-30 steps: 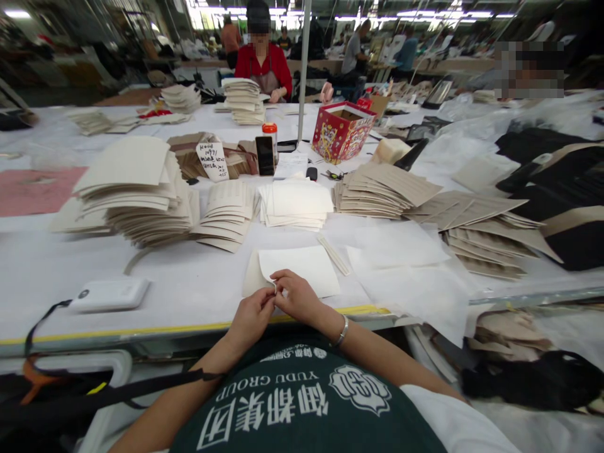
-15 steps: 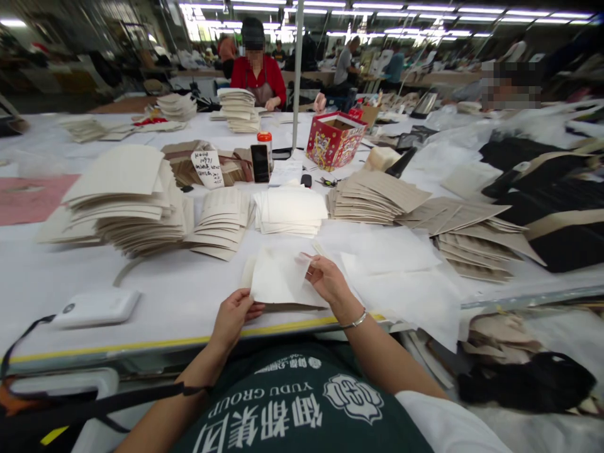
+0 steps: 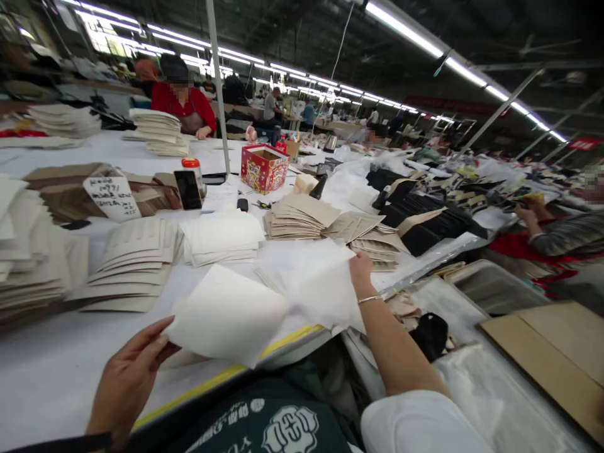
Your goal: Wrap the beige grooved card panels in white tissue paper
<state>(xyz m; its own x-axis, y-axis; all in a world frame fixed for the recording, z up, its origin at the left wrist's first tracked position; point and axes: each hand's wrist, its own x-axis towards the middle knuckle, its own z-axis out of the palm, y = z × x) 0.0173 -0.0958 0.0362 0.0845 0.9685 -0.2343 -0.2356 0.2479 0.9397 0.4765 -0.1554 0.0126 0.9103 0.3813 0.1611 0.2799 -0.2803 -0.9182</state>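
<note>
Left hand: the hand (image 3: 132, 377) is nearly closed, thumb and fingers pinching one corner of the white sheet.
White sheet (image 3: 226, 314): on the near side of the white stack (image 3: 223, 236), tilted, its held corner raised over the tabletop (image 3: 51, 371).
Right hand: the hand (image 3: 361, 270) is at the far right edge of the thin sheet, fingers drawn together; their tips are too unclear to tell whether they grip it.
Thin sheet (image 3: 321, 277): right of the white stack and towards the wearer, wrinkled where it meets the white sheet.
Brown pieces (image 3: 299, 214): a fanned pile just right of the white stack.
Red box (image 3: 264, 168): beyond the white stack, to its right.
Step in hand: apparently handling two sheets at once, one per hand.
Next move: any shift of the thin sheet would call for a light, sure pinch, without creasing the white sheet.
</note>
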